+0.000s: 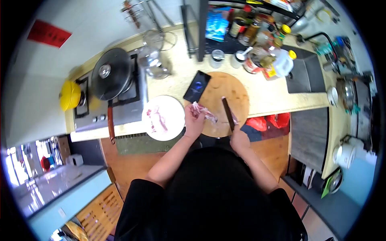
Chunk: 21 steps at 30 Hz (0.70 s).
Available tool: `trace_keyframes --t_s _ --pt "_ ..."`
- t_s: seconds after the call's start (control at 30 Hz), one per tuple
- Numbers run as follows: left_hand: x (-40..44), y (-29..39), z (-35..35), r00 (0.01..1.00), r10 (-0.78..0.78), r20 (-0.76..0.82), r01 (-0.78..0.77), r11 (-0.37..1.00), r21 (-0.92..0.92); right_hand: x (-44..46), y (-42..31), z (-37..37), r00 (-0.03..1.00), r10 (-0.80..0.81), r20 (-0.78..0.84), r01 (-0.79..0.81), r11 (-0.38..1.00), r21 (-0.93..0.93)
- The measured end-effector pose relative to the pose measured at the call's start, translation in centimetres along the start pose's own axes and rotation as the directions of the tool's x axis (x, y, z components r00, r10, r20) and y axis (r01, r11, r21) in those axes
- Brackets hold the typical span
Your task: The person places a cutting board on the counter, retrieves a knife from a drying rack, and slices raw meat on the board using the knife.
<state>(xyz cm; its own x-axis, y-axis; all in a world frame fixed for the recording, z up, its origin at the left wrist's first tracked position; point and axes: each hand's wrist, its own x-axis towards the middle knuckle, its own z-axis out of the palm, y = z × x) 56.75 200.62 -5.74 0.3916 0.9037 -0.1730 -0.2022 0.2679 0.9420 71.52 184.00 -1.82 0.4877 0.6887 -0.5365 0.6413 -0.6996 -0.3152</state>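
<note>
Over round board (241,86), left fingers (194,113) pinching raw meat (204,112), right fingers (238,135) wrapped around knife (228,112) (blade down).

A kitchen, shown by the stove (110,108), lidded wok (116,78), sink (307,74) and round chopping board (235,90).

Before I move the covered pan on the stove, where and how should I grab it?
I'd grip the pan by its long brown handle, coming from the front: it points toward your side, its end past the counter's edge. Your left hand is nearer but holds meat, so free it first.
</note>
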Motion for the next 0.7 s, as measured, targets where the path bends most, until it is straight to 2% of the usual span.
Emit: trace_keyframes --t_s 0.03,0.07,0.17,0.3,0.37,0.4,0.43,0.47,0.53,0.57,0.7 --pt "-0.5 0.9 -0.2 0.999 -0.030 -0.018 0.029 0.999 -0.032 0.3 0.3 0.7 0.999 0.018 -0.027 -0.019 0.999 -0.030" --pt "-0.7 1.3 -0.5 1.000 0.018 -0.016 -0.019 0.998 -0.062 0.5 0.8 1.3 0.998 -0.021 -0.054 0.020 1.000 -0.013" --pt "-1.3 3.0 -0.5 0.999 0.037 -0.024 -0.039 0.995 -0.093 0.2 1.3 1.0 0.991 -0.080 -0.109 0.085 0.995 0.045" --pt "-1.1 3.4 -0.5 0.998 0.044 0.035 -0.042 0.998 -0.048 -0.6 1.6 -0.8 0.951 -0.150 -0.271 0.196 0.968 0.153" --pt "-0.8 3.5 0.1 0.998 0.035 0.050 -0.032 0.998 -0.058 -0.9 1.9 -1.9 0.942 -0.115 -0.315 0.174 0.971 0.166" --pt "-0.7 3.2 0.3 0.997 0.046 0.066 -0.046 0.999 0.001 -0.8 2.4 -2.4 0.935 -0.103 -0.340 0.176 0.965 0.193" --pt "-0.7 3.1 1.1 0.995 0.065 0.078 -0.062 0.997 -0.043 -0.8 3.1 -3.0 0.926 -0.081 -0.369 0.171 0.961 0.219" --pt "-0.8 3.0 1.6 0.992 0.035 0.117 -0.032 0.999 -0.034 -0.7 4.1 -3.1 0.935 -0.022 -0.354 0.118 0.961 0.252" --pt "-0.6 2.7 2.7 0.984 -0.043 0.171 0.048 0.999 -0.023 -0.6 6.0 -2.5 0.923 -0.005 -0.386 0.127 0.948 0.291" --pt "-0.5 2.4 3.3 0.986 -0.082 0.148 0.085 0.996 -0.012 -0.3 7.1 -1.9 0.917 0.001 -0.399 0.139 0.937 0.322" --pt "0.6 0.5 4.6 0.986 -0.069 0.151 0.065 0.997 0.028 -1.9 6.7 -2.8 0.944 0.070 -0.321 0.054 0.932 0.360"
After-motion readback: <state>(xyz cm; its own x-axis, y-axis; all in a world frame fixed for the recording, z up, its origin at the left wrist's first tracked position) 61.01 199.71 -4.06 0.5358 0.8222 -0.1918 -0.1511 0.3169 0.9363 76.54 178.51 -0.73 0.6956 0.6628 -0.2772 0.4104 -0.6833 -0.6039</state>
